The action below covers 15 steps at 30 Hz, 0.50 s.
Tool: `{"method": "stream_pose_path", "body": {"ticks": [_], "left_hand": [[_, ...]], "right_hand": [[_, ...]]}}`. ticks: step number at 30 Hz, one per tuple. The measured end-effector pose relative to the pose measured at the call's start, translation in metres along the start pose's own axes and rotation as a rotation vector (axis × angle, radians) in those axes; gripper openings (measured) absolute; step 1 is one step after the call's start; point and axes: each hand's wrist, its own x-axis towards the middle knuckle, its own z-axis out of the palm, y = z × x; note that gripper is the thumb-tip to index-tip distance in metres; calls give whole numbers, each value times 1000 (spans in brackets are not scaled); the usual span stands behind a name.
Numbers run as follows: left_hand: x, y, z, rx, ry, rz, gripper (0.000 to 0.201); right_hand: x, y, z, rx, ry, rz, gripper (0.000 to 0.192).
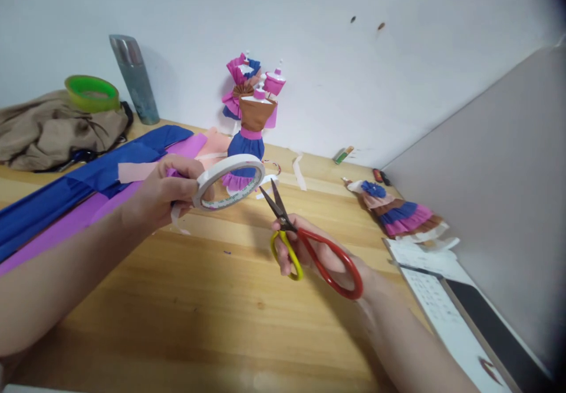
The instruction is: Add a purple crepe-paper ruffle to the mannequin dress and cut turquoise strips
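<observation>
My left hand grips a white roll of tape by its left side, its ring tilted above the table. A pale pink strip pokes out behind the same hand. In my right hand is a pair of scissors with one red and one yellow handle. Their blades are slightly apart and point up toward the tape's right edge. Behind the roll stands a small dress form in a brown top and a blue and pink skirt; the roll partly covers its hem.
Blue crepe paper and purple paper lie at left. A tumbler, a green tape roll and brown cloth stand behind. At right are a layered doll dress and a white printed sheet.
</observation>
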Motion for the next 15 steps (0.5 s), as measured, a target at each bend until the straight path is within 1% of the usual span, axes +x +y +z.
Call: {"method": "stream_pose_path", "body": {"ticks": [3,5,7,11,15], "left_hand": [[0,0,3,-83,-96,66,11],[1,-1,4,-112,-167,136,10],[1,-1,6,-138,-227,176,9],[-2,1,10,-140,-208,161,9],[-3,2,9,-120,-280,149,9]], "right_hand": [[1,-1,13,47,-17,-8,58],[1,-2,18,85,-8,20,57],[1,-3,22,107,14,45,57],[2,-8,28,146,32,78,53],[4,-10,33,184,55,101,51]]}}
